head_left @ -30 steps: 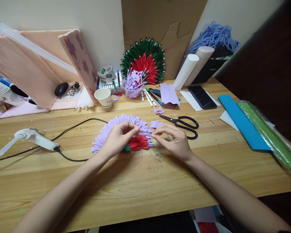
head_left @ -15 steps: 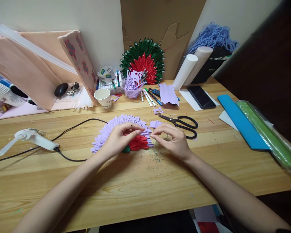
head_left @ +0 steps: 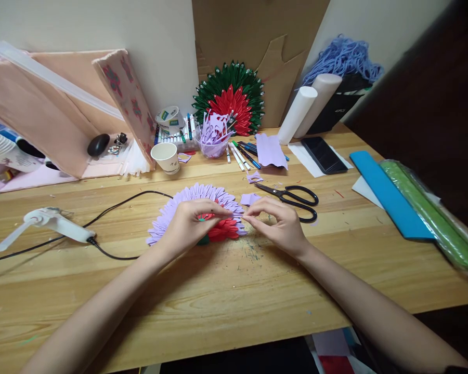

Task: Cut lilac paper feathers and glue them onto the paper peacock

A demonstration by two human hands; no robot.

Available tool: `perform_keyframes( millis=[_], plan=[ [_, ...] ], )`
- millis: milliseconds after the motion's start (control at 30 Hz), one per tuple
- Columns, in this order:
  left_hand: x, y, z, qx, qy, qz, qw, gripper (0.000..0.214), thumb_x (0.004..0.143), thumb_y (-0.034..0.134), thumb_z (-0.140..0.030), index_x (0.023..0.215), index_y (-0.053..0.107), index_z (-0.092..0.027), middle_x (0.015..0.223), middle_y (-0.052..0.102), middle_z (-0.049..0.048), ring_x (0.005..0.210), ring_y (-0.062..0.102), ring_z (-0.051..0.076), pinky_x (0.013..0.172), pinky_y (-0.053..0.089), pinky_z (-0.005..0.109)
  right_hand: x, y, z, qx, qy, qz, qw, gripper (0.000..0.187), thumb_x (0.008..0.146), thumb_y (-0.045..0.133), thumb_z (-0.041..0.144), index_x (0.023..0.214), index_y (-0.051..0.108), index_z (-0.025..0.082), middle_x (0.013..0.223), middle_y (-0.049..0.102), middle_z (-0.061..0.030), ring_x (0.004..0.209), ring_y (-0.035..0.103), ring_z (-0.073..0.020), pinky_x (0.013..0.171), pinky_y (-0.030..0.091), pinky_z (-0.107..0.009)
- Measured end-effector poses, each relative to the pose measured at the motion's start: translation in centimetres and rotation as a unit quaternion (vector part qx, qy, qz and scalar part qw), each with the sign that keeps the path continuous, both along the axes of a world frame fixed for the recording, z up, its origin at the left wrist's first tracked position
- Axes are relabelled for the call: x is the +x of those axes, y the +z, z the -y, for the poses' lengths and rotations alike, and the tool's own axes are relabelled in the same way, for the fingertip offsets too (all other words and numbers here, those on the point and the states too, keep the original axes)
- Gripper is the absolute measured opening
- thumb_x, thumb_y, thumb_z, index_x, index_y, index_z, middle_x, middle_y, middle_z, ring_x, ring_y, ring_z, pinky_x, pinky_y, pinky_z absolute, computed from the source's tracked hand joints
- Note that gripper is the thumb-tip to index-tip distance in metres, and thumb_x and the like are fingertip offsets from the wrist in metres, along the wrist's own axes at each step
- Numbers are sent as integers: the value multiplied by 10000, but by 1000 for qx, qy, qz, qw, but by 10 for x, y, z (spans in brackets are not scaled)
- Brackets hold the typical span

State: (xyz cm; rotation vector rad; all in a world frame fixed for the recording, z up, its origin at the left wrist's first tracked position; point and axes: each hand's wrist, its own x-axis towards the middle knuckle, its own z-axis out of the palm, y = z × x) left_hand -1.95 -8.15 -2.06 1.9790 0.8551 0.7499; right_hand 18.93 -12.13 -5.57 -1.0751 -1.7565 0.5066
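A fan-shaped paper piece with lilac petals [head_left: 164, 219] around red petals [head_left: 225, 231] lies on the wooden table, a bit of green at its lower edge. Above it, my left hand [head_left: 193, 222] is closed in a pinch of thumb and forefinger and hides part of the petals. Just to the right, my right hand [head_left: 280, 226] pinches too, its fingertips almost meeting the left ones. Whatever sits between the fingertips is too small to make out. Black-handled scissors [head_left: 286, 195] lie beyond my right hand, near a small lilac paper scrap [head_left: 250, 199].
A white hot glue gun [head_left: 64, 224] with a black cable lies at left. Behind stand a paper cup [head_left: 166, 158], a bowl [head_left: 213, 148] of lilac scraps, markers [head_left: 239, 157] and a green-red fan [head_left: 222, 78]. At right are a phone [head_left: 324, 155] and blue paper [head_left: 392, 196].
The thumb and forefinger of my left hand have drawn slightly closer together, the forefinger tip dipping a little. My right hand is almost unchanged, and the table things stay put.
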Motion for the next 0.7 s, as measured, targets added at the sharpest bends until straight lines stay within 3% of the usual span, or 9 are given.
perform_keyframes(
  millis=[333,700],
  plan=[
    [2,2,1,5,30,9,999,139,778,620,-253,832,727,-183,828,709,69,778,641,160,735,497,274,0,-2,1,20,25,14,999,39,769,624,153,784,644,183,742,650,-26,715,590,-150,699,475,-319],
    [2,-6,-1,53,45,26,997,111,754,636,-178,829,718,-176,816,710,54,741,645,139,700,512,254,-3,-1,1,38,24,26,999,51,781,612,161,801,645,195,747,657,-31,720,593,-155,700,474,-321]
  ],
)
